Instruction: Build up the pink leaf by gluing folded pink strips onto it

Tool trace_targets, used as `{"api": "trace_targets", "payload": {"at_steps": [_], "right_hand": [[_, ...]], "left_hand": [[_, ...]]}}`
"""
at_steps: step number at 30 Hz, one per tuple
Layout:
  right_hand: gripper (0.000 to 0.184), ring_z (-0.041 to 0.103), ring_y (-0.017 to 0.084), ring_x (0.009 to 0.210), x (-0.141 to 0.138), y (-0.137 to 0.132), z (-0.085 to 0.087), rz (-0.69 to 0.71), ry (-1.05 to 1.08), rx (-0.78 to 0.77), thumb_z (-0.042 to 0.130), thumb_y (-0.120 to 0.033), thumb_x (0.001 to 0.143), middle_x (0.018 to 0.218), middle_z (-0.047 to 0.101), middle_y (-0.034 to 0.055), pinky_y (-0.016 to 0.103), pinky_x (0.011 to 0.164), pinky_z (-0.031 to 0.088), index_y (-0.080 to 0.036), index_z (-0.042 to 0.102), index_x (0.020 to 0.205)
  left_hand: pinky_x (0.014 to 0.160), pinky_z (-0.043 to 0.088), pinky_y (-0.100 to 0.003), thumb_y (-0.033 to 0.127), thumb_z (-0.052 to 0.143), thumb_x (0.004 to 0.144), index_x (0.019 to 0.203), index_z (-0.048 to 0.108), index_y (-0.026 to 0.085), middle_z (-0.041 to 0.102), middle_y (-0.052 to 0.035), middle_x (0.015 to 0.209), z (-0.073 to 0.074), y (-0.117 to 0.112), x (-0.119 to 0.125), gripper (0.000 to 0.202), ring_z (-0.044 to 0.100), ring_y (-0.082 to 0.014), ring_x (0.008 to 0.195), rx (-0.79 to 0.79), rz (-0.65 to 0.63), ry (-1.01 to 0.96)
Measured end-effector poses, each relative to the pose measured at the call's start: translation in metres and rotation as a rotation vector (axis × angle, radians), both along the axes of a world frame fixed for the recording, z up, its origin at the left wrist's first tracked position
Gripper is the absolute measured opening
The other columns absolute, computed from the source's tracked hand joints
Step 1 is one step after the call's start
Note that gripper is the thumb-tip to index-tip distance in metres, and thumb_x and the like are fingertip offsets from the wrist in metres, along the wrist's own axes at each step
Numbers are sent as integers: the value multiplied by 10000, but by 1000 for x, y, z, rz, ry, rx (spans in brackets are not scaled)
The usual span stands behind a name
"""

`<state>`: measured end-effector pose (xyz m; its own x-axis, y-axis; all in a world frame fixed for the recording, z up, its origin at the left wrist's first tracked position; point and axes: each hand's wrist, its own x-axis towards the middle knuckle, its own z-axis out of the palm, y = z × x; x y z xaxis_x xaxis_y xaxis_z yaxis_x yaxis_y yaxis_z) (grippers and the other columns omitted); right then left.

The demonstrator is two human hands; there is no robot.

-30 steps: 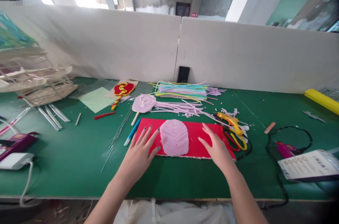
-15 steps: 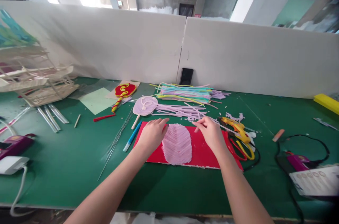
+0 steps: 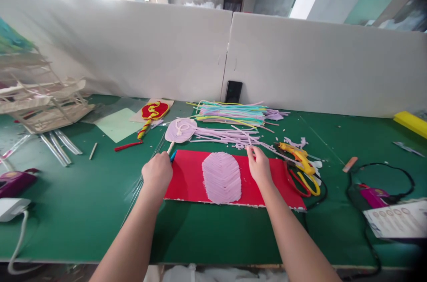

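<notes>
A lilac oval (image 3: 221,179) of chenille stems, laid in a leaf-like slanted pattern, lies on a red board (image 3: 187,184). Left of the board, my left hand (image 3: 157,170) is closed at the lower end of the handle of a round lilac fan (image 3: 181,130). A blue pen (image 3: 173,155) lies beside that hand, partly covered by it. My right hand (image 3: 258,164) hovers over the board's right part, thumb and fingers pinched together. Whatever may be between those fingertips is too small to make out.
Behind the board lie lilac stems (image 3: 227,135) and a multicoloured stem bundle (image 3: 230,114). A yellow glue gun (image 3: 298,155) and scissors (image 3: 310,184) are at right. A red-and-yellow fan (image 3: 155,110), thin wires (image 3: 133,199) and a phone (image 3: 234,91) are also there.
My left hand has left the lilac oval, moved left and closed at the fan's handle. My right hand has shifted slightly, still pinched. The view has tilted down a little.
</notes>
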<state>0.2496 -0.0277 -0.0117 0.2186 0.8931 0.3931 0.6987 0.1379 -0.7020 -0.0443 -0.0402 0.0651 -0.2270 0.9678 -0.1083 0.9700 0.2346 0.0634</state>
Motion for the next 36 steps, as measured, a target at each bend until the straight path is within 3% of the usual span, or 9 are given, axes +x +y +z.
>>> {"api": "trace_targets", "payload": {"at_steps": [7,10,12,14,17,19,29,36], "right_hand": [[405,585,245,961,-2,3,-5,52,-40,32,332,-499,906,978,650,123,389,891,443,-185,587,919],[379,585,244,957,-3,3,-6,68,-56,37,331,-479,913,979,647,116,392,882,448,-195,583,920],[363,587,243,954,-3,3,-6,74,-63,34,330,-462,918,982,646,113,391,875,452,-198,579,925],[352,589,240,952,-2,3,-7,80,-66,31,328,-448,922,977,645,109,387,868,455,-199,576,925],[344,593,237,949,-1,3,-7,88,-68,29,324,-437,926,963,646,105,382,861,460,-200,573,920],[340,595,235,952,0,2,-7,99,-72,32,322,-432,929,966,647,104,381,862,461,-203,573,916],[259,563,246,1018,-7,-5,-1,214,-174,74,362,-348,936,1015,627,121,417,917,444,-193,569,925],[221,579,226,996,-8,-5,-4,220,-238,107,370,-309,938,997,630,102,386,887,474,-201,562,942]], "left_hand": [[650,492,-341,214,366,876,924,595,136,676,-156,923,-5,4,1,246,658,-297,883,29,27,-20],[702,489,-354,246,333,899,971,577,140,650,-146,973,-5,6,2,276,646,-289,905,174,30,-19],[743,485,-348,273,341,904,1002,574,153,633,-130,1000,-8,8,5,280,637,-274,914,305,-46,-56],[811,475,-335,279,380,895,1058,569,162,611,-120,1077,-13,10,10,276,616,-259,972,372,-201,-127],[947,425,-343,254,419,885,1168,542,162,533,-114,1253,-25,12,18,321,545,-253,1117,374,-436,-225],[985,402,-366,227,408,891,1189,540,152,507,-115,1291,-32,13,22,335,533,-254,1136,346,-503,-262],[936,428,-399,225,365,913,1109,587,158,551,-118,1141,-39,12,24,303,578,-249,1017,303,-543,-270],[929,423,-408,228,377,916,1125,570,140,538,-129,1127,-42,12,24,298,558,-262,1017,260,-523,-241]]}}
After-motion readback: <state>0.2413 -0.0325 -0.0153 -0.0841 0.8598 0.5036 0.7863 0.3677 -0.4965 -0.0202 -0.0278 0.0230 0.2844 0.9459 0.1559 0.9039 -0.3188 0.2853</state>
